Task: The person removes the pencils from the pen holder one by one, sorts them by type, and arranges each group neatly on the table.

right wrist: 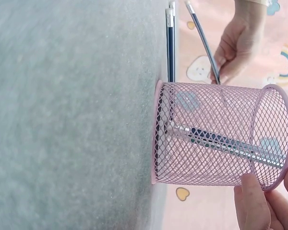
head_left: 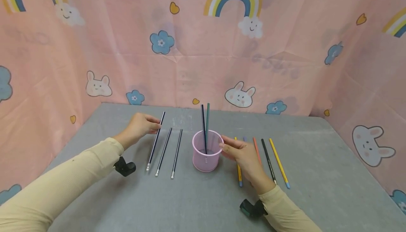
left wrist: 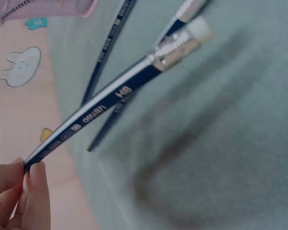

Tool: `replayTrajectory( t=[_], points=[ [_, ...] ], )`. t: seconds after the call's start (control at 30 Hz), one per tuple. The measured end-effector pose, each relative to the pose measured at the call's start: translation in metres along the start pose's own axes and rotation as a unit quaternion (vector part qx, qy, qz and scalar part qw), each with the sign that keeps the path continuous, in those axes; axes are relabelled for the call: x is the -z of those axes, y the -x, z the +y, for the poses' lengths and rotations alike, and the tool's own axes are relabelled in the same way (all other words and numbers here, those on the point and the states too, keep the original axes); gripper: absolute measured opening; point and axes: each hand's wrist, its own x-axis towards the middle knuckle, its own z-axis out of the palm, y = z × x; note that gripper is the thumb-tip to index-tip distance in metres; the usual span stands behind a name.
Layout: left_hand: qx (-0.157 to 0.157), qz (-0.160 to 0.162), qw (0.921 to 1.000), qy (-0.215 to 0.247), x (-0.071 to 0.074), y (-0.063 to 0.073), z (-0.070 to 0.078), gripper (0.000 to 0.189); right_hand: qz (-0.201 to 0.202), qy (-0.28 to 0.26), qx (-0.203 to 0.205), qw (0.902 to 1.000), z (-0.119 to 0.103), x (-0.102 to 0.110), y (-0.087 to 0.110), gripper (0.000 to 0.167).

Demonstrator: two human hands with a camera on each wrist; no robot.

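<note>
My left hand (head_left: 139, 128) pinches a dark blue pencil (head_left: 155, 145) near its far end. In the left wrist view this pencil (left wrist: 101, 108) slants over the table, its white eraser end toward the camera and HB printed on its side. Two more dark blue pencils (head_left: 164, 151) lie on the table between that hand and the pink mesh pencil cup (head_left: 206, 163). My right hand (head_left: 244, 158) grips the cup's rim on the right, thumb and fingers at the edge. Upright in the cup lean a dark pencil (head_left: 203, 123) and a green pencil (head_left: 207, 119).
Right of the cup, partly behind my right hand, lie several pencils, among them a yellow pencil (head_left: 280, 163), a black pencil (head_left: 269, 161) and an orange-red pencil (head_left: 257, 149). A pink patterned cloth (head_left: 196, 73) hangs behind the grey table (head_left: 203, 204).
</note>
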Motion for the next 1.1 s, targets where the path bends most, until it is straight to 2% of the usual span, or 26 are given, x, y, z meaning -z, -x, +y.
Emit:
replayTrajectory(
  t=[0.23,0.47,0.67,0.93,1.1],
  points=[
    [0.026,-0.003,0.9993,-0.026,0.001,-0.007,-0.01,0.031,-0.002,-0.005,-0.002,1.0,0.0,0.0,-0.001,0.044],
    [0.033,0.001,0.9982,-0.051,-0.001,-0.014,-0.017,0.029,0.005,-0.003,-0.006,1.0,-0.001,0.001,0.0,0.045],
    [0.052,0.006,0.9972,-0.053,-0.007,-0.018,-0.023,0.028,0.001,0.003,-0.005,1.0,0.0,0.003,0.002,0.045],
    [0.079,0.004,0.9966,-0.022,-0.011,-0.019,-0.029,0.028,-0.004,0.004,-0.004,1.0,0.001,0.002,0.002,0.046],
    [0.082,0.007,0.9963,-0.022,-0.011,-0.019,-0.03,0.028,-0.003,0.001,0.0,1.0,0.0,0.001,0.001,0.045]
  ],
)
